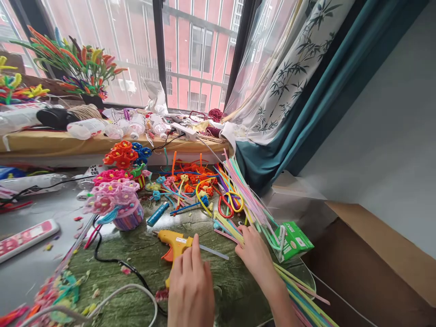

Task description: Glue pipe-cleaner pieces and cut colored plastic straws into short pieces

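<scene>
My left hand [190, 286] hovers over the green table [143, 254], fingers together and stretched forward, its tips just right of a yellow glue gun [175, 245] whose glue stick points right. My right hand [255, 254] reaches into a bundle of pastel pipe cleaners [245, 195], fingertips curled on the strands near their lower ends; whether it grips one I cannot make out. The bundle sticks out of a green-labelled clear packet [293, 240].
Red-and-yellow scissors [230, 204], a blue lighter [157, 213], loose coloured pipe cleaners and a cup of pink pipe-cleaner flowers [116, 200] lie ahead. The glue gun's black cord [119, 262] runs left. A cardboard box [368, 263] stands right. Bottles and a power strip [184, 131] crowd the windowsill.
</scene>
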Available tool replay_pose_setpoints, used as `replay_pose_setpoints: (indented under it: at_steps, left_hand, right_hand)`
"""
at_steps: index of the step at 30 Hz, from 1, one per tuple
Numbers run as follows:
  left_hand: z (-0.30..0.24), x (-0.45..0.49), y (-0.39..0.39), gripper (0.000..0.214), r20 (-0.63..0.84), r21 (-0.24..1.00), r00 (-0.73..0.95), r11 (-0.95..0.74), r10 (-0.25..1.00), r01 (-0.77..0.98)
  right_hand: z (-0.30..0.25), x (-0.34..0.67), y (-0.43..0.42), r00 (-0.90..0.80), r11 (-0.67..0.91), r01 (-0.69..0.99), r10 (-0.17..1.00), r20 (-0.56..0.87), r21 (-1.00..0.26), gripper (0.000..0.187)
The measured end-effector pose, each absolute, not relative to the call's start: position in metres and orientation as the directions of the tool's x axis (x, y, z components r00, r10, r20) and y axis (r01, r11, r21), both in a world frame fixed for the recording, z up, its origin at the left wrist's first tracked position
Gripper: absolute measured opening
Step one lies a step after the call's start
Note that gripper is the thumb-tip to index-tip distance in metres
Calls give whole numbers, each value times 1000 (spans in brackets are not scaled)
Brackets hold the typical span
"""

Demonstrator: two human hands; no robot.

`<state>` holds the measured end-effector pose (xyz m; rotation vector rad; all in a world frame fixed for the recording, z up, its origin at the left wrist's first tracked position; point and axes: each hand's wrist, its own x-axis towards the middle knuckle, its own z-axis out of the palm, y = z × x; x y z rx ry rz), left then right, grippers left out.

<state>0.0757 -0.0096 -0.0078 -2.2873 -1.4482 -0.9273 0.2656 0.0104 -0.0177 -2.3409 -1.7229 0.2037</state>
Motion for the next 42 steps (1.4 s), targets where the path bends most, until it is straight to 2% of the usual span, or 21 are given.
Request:
replay_pose_setpoints:
  at_steps: [3,7,17,25,33,38,40,42]
  left_hand:
    - [-10,83,-10,39,528,135,362,-496,769,858]
    - [-10,85,-6,36,378,183,358,-448,854,875]
    - [13,100,14,42,200,266,406,-448,892,853]
    - [24,121,52,37,238,373,460,-518,855,770]
    - [22,128,60,36,257,404,486,-549,835,732]
    - [19,128,63,41,260,445,432,-504,864,740]
    - [20,126,64,41,277,486,411,-496,869,720]
    - [23,123,61,40,295,546,380,-481,877,686]
  right_hand:
    - [-14,263,10,325,-317,908,946,-19,-273,28]
    - [-14,265,8,342,-334,900,939,-23,-281,18]
    - [-15,282,11,296,-281,860,955,-33,-426,18]
    - [-9,287,10,257,-236,804,966,-40,-545,20]
    - [0,292,8,208,-154,703,978,-7,-694,14]
    - [-3,301,3,210,-189,537,974,-87,-822,15]
    - [-2,306,1,230,-161,477,972,-54,-864,19]
    - [4,309,0,267,-93,459,963,37,-884,23]
